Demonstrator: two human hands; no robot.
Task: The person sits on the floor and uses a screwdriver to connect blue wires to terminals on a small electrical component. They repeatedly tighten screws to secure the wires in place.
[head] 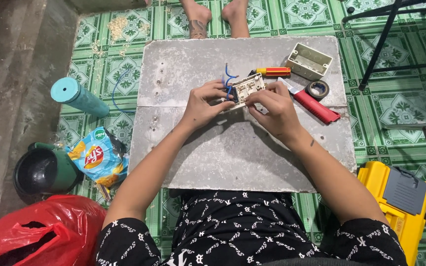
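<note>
Both hands gripped a cream switch module (246, 87) over the grey surface (232, 148): left hand (204, 102) steadying its blue wires (228, 81), right hand (273, 109) pinching its 5 o'clock edge.

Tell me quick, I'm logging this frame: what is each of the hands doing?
Left hand: closed on the switch plate, by its blue wires.
Right hand: closed on the same plate's near edge.
</note>
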